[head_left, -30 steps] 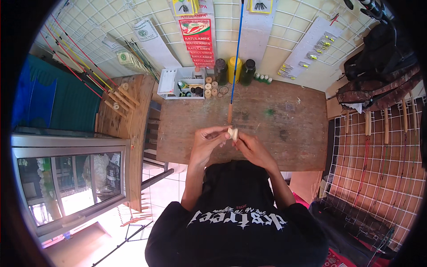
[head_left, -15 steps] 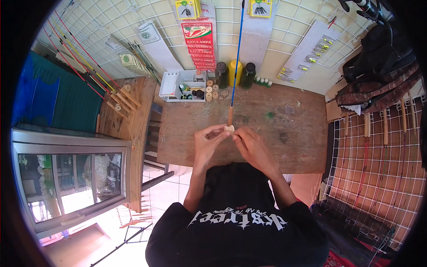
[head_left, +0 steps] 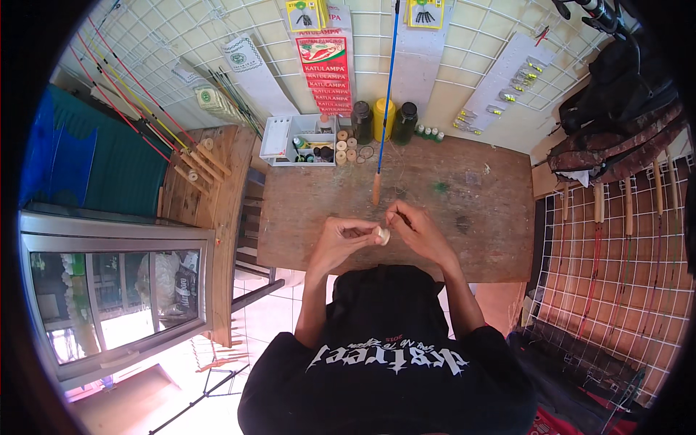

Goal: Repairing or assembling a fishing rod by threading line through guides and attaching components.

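Note:
A small pale wooden spool (head_left: 383,236) is pinched between the thumb and fingers of my left hand (head_left: 342,241), above the near part of the table. My right hand (head_left: 415,230) is just right of the spool and a little farther away, its thumb and fingertips pressed together. Whatever they pinch, perhaps a thin line, is too fine to make out. Beyond my hands, the blue fishing rod (head_left: 385,109) stands with its brown handle (head_left: 376,190) on the wooden table (head_left: 304,210) and its shaft up toward the wall. Neither hand touches the rod.
At the table's back stand a white organizer box (head_left: 279,138), several wooden spools (head_left: 346,147), a yellow bottle (head_left: 383,119) and dark bottles (head_left: 407,122). More rods (head_left: 156,127) lean at left, near a glass-fronted cabinet (head_left: 119,290). A wire rack (head_left: 609,275) stands at right.
Both hands have parted slightly. My left hand has brought the spool nearer to me, away from the rod handle, and my right hand's fingertips have risen off the spool.

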A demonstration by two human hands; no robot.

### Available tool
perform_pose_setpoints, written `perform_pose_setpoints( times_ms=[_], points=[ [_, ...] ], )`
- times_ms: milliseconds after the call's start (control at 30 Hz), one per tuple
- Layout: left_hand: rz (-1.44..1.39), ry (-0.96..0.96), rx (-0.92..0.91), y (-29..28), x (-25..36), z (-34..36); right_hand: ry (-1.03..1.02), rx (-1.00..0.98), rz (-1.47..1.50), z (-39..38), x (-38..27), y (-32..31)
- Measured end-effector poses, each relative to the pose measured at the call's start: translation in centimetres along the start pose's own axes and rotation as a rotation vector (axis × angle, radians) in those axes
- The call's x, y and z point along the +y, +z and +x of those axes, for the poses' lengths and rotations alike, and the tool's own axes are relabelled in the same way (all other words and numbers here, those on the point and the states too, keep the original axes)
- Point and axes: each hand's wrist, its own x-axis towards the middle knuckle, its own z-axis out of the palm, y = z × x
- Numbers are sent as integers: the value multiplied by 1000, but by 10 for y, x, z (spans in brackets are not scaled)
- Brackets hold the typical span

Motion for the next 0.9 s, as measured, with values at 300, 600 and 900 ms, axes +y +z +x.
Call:
perform_pose_setpoints(
  times_ms=[300,600,900],
  points=[
    [-119,201,426,8,-13,12,-164,50,-129,-14,-14,26],
    [-162,65,154,-3,-1,-1,-50,-29,55,1,15,12],
    [-104,64,172,2,-18,16,-152,131,-262,8,-13,12]
  ],
)
